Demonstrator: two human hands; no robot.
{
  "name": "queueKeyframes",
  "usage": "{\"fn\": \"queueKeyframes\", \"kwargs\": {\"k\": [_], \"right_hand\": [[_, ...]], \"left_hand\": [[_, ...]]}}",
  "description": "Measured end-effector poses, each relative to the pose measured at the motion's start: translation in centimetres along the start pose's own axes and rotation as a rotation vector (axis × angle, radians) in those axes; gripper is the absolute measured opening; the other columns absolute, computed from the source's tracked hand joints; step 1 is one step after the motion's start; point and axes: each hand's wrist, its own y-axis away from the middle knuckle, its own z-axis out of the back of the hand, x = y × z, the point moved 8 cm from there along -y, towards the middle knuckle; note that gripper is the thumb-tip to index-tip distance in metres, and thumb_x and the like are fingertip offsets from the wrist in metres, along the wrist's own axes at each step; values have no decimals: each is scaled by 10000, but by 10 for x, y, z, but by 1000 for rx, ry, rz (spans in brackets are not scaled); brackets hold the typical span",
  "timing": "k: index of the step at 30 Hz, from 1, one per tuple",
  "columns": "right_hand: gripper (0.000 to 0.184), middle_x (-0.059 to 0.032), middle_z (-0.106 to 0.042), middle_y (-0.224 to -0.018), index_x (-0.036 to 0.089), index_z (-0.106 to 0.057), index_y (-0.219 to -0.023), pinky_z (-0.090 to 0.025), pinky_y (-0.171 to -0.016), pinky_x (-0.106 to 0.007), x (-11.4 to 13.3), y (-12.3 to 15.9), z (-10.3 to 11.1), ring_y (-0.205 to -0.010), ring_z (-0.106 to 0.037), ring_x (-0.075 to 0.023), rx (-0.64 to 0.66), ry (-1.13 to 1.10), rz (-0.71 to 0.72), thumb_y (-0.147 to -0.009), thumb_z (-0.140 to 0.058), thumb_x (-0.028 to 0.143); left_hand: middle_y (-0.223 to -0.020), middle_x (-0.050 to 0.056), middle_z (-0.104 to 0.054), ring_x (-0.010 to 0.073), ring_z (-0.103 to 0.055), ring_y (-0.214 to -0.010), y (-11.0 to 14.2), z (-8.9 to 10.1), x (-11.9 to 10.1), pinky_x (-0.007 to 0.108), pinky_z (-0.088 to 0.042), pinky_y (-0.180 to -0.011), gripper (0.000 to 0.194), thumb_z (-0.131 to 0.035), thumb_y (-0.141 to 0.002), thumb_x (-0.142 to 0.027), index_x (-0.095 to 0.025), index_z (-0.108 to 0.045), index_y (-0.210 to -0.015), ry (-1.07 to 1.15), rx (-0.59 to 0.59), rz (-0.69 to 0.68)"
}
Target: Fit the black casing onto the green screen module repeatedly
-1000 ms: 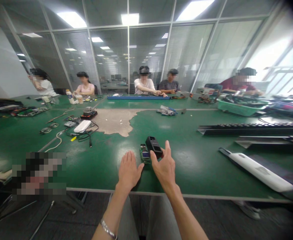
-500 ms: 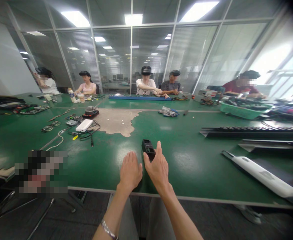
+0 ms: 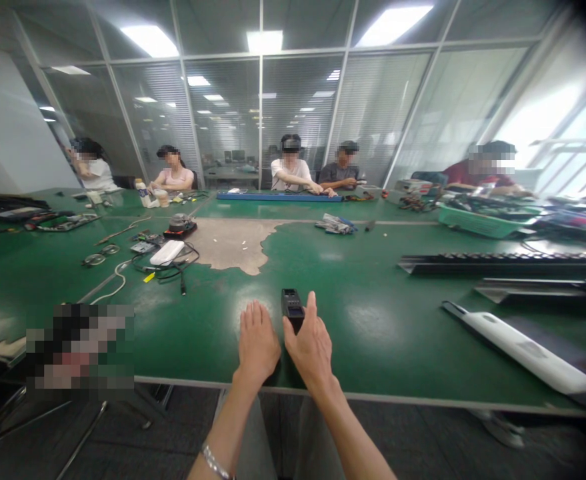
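Note:
A small black box-shaped device (image 3: pixel 291 303), with square openings at its far end and what looks like a small screen, is in front of me at the near side of the green table. My right hand (image 3: pixel 310 340) grips its near end, thumb at the left and index finger stretched out along the right. The palm and the rest of the fingers hide the device's lower part. To the left, my left hand (image 3: pixel 259 337) lies palm down with its fingers flat, apart from the device and holding nothing. A silvery bracelet (image 3: pixel 215 461) is on my left wrist.
A long white device (image 3: pixel 527 350) and dark metal rails (image 3: pixel 497 265) lie to the right. Left of centre are a white box (image 3: pixel 167 253), tangled cables and eyeglasses (image 3: pixel 100 255). A green basket (image 3: pixel 487 221) stands at the far right. Several people sit across the table (image 3: pixel 373 293).
My right hand has drawn the black device slightly nearer and turned it a little, so its screen faces me more. My left hand stays flat in nearly the same place.

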Motion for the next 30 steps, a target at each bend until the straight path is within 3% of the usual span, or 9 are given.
{"fn": "queueKeyframes", "kwargs": {"k": [10,22,30], "right_hand": [[779,-182,-666,-1108,46,-115,-1535,-501,-818,-399,-6,8,-7,-977,-613,-300,-1,69,4,-925,-467,379],[892,-213,-589,-1301,44,-100,-1535,-488,-895,-421,-6,3,-4,-1077,-585,-317,-13,2,7,-885,-534,473],[834,-185,-682,-1125,66,-111,-1543,-505,-824,-411,0,-9,3,-979,-652,-310,15,-11,-47,-894,-519,393]], "left_hand": [[-1536,206,-345,322,-230,-1459,1,-1,0,498,-218,-1180,536,-368,-934,-207,-18,-410,-1434,-17,18,-8],[-1504,214,-398,320,-290,-1437,0,2,-2,482,-282,-1155,497,-357,-943,-205,-16,-463,-1391,-22,2,-22],[-1504,209,-401,326,-279,-1440,0,0,-2,489,-271,-1157,495,-416,-921,-227,-46,-490,-1376,6,23,-18]]}}
